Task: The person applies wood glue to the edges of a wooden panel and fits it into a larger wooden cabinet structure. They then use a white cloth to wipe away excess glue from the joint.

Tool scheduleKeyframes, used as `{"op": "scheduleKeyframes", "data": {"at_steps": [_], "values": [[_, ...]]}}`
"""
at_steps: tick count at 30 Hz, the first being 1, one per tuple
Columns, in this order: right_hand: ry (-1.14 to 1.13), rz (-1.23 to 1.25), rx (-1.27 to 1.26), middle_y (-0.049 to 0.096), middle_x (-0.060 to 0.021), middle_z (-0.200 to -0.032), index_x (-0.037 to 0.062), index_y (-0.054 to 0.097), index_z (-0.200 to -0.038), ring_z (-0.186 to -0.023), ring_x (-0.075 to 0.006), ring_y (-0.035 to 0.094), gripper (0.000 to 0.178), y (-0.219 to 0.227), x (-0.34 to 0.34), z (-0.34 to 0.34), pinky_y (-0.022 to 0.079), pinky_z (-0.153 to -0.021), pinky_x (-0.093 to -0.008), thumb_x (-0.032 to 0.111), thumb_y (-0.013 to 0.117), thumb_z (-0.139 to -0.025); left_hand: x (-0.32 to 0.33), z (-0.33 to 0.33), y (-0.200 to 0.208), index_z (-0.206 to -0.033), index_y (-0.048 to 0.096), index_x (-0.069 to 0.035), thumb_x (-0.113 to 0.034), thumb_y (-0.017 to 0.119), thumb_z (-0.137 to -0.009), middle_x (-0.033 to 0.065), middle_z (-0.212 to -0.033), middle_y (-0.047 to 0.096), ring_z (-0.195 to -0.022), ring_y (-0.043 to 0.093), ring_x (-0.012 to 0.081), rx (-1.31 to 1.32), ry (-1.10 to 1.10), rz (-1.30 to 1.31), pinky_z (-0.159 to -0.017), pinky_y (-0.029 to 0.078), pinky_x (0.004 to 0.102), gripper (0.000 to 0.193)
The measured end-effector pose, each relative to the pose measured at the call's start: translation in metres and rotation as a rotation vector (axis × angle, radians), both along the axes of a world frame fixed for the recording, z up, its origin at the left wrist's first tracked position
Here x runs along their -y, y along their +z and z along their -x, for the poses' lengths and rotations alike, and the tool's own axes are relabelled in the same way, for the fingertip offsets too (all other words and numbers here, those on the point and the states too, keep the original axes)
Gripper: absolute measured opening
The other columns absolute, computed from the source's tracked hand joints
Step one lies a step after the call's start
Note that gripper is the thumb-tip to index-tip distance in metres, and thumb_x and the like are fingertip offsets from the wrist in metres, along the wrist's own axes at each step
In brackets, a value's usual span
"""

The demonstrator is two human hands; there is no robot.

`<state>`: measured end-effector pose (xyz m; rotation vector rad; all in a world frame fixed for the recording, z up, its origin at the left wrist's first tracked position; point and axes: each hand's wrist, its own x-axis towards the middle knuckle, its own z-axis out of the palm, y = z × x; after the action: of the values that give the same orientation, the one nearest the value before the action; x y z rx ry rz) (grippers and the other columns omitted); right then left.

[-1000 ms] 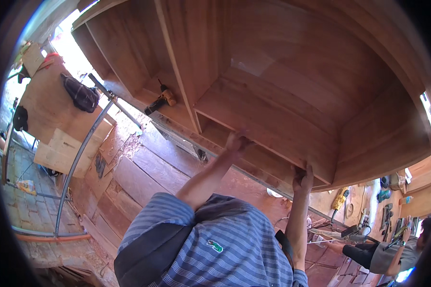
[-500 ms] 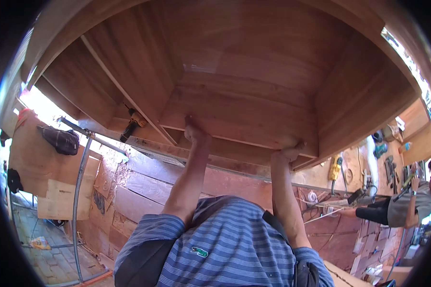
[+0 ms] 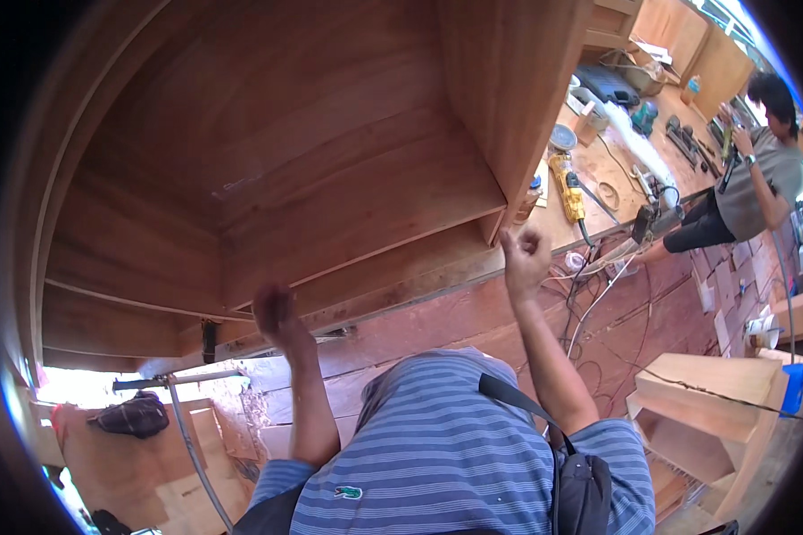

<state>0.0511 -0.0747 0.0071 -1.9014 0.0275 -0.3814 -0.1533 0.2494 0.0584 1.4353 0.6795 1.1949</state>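
A large open-fronted wooden cabinet fills the upper left of the head view, its inside in reddish-brown panels. My left hand is raised by the lower front edge of the cabinet, left of its middle. Blur smears its fingers, and I cannot tell whether it touches the wood. Just off the cabinet's lower right corner is my right hand, fingers loosely curled and thumb apart, with nothing visible in it. The dark lower part of a drill shows at the cabinet's left, its upper part hidden by a panel.
Right of the cabinet, a workbench bears a yellow corded power tool and other tools. A person stands beyond it. Cables trail over reddish boards. A wooden frame piece stands lower right; a metal pipe stand rises lower left.
Both my hands have come off the cabinet's lower front rail. My view has swung right, showing more of the workbench and the person, and less of the drill.
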Motion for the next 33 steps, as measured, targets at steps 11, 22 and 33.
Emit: {"op": "scheduleKeyframes", "data": {"at_steps": [11,22,33], "values": [[0.243,-0.194,-0.074,0.065,-0.0099,-0.11,0.0022,0.055,-0.119,-0.1,-0.0188,0.062,0.056,0.042,-0.027,-0.05,0.05,-0.087,-0.0318,0.008,0.082,-0.07,-0.053,-0.22,0.004,-0.145,0.029,0.001,-0.049,0.037,-0.096,0.0222,-0.153,0.024,-0.144,0.018,0.0369,-1.298,-0.232,-0.978,-0.114,0.019,0.0515,0.071],[0.137,-0.177,0.105,0.059,-0.0142,-0.098,-0.0003,0.054,-0.118,-0.093,-0.0312,0.053,0.064,0.014,-0.037,-0.058,0.042,-0.094,-0.0417,0.014,0.085,-0.064,-0.039,-0.218,0.012,-0.116,0.055,0.003,-0.042,0.052,-0.088,0.024,-0.122,0.054,-0.116,0.051,0.0376,-1.225,-0.344,-0.899,-0.098,0.04,0.0504,0.053],[0.262,-0.231,0.129,0.053,-0.016,-0.126,-0.0067,0.044,-0.131,-0.114,-0.026,0.051,0.073,0.043,-0.047,-0.036,0.04,-0.098,-0.0365,0.01,0.082,-0.07,0.01,-0.116,-0.008,-0.14,0.036,0.005,-0.053,0.044,-0.092,0.025,-0.148,0.031,-0.14,0.025,0.0392,-0.989,-0.378,-0.936,-0.116,0.017,0.0475,0.075]]}}
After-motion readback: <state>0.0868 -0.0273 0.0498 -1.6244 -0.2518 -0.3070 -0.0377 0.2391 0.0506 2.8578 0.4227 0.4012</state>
